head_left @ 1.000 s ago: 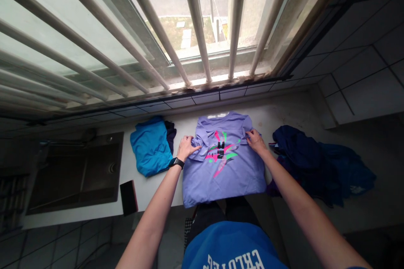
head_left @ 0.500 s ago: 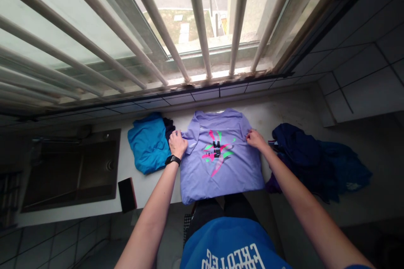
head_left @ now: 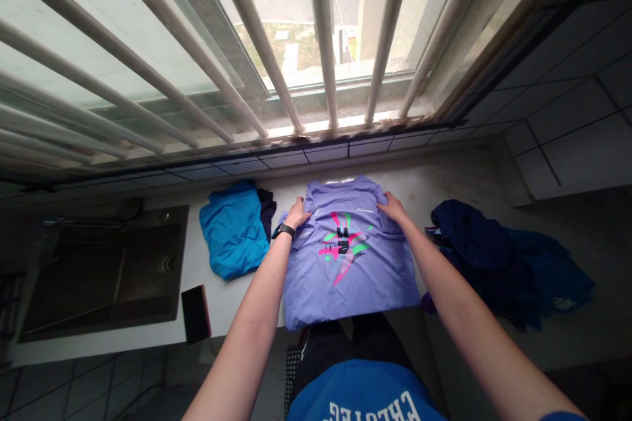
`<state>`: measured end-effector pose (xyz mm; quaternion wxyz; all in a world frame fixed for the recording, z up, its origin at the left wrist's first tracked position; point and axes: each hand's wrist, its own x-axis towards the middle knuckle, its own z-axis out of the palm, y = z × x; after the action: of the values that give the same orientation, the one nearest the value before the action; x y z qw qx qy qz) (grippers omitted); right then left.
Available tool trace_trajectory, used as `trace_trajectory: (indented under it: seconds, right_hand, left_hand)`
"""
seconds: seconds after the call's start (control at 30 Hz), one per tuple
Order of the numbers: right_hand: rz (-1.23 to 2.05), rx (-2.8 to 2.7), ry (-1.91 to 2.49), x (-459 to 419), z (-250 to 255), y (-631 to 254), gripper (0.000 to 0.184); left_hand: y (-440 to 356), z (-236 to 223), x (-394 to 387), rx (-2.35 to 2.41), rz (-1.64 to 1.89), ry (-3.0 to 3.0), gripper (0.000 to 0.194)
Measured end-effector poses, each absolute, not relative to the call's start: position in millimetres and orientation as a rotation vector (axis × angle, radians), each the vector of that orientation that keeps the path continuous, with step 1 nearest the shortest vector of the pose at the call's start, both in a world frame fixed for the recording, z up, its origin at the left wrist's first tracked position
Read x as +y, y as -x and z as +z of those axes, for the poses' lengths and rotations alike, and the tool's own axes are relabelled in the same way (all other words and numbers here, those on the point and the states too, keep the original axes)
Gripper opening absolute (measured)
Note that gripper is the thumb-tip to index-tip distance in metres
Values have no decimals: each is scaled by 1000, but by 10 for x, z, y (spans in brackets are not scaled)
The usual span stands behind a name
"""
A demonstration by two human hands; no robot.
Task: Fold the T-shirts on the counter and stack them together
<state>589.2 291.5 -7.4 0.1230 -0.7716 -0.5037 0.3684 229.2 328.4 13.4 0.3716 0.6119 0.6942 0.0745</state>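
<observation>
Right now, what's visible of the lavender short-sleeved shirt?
The lavender short-sleeved shirt looks like soft, thin cloth, lightly creased, with a pink, green and black print on its upward face. It lies spread on the pale countertop, neckline toward the barred window, bottom at the counter's near edge. The left hand and right hand pinch it at opposite sleeve areas.

No word could be read with certainty. White block capitals point(head_left: 375, 408) ran across the blue shirt point(head_left: 365, 375) worn by the person, below the lilac shirt point(head_left: 375, 286) in the view; they appeared inverted and were cut by the lower frame edge. Black block-like marks point(head_left: 342, 240) at the centre of the lilac shirt's pink and green print were too small to decipher. A white mark point(head_left: 564, 303) on the blue garment point(head_left: 538, 256), right of the lilac shirt, was likewise illegible.
</observation>
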Motion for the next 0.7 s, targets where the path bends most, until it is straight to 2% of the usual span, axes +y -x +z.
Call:
trace_trajectory:
  seconds: [0.07,0.17,0.37,0.5,0.6,0.7]
  right_hand:
    - [1060,-1439,2268,2980,-61,-5942,24]
    - [1031,-1414,2256,3098,-6,-6082,20]
    - [1025,-1355,2062,3318,244,-6262,11]
    - [1261,-1188,1803,3356,452,-6250,26]
    - [1621,-1040,1643,3262,518,-6174,38]
    - [1666,-1040,1764,3122,501,-6078,33]
  left_hand:
    - [-2261,128,3298,1772,191,-1546,40]
    - [-2174,229,3340,1719,237,-1555,28]
    - [-2127,585,3609,1676,558,-1799,30]
    - [-2167,740,3722,1590,698,-1891,38]
    - [-2151,765,3655,1446,527,-1895,34]
    - [-2087,717,3500,1443,300,-1858,30]
